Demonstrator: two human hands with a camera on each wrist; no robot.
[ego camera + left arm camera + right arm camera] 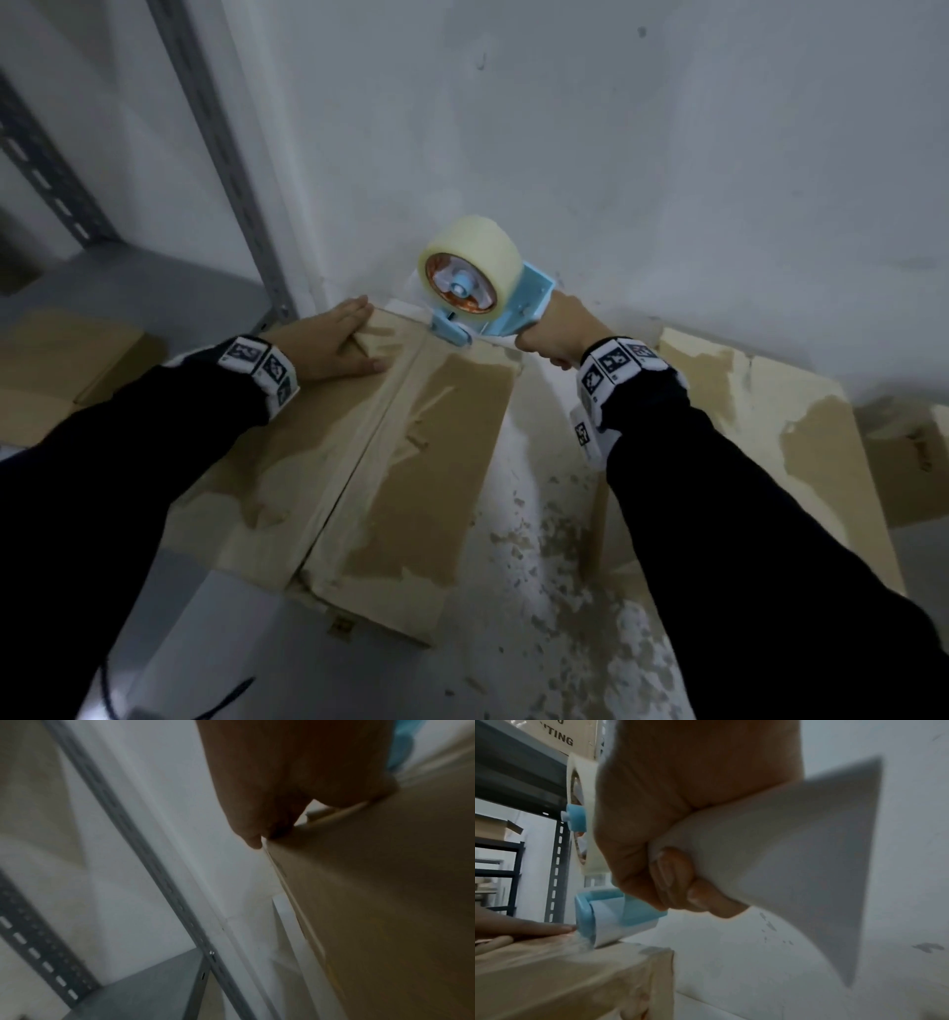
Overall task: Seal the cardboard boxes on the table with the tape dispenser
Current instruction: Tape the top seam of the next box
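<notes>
Two hands are on the job: my left hand (336, 343) lies flat, fingers (253, 839) straight, pressing the far left corner of the brown cardboard box with a scuffed, peeled top (359, 462). My right hand (557, 334) is clenched round the handle of the pale blue tape dispenser with its roll of clear tape (475, 288), whose front edge touches the far end of the box's centre seam, close to the white wall (667, 154). Another worn cardboard box (770, 426) sits to the right on the grey table (539, 642).
</notes>
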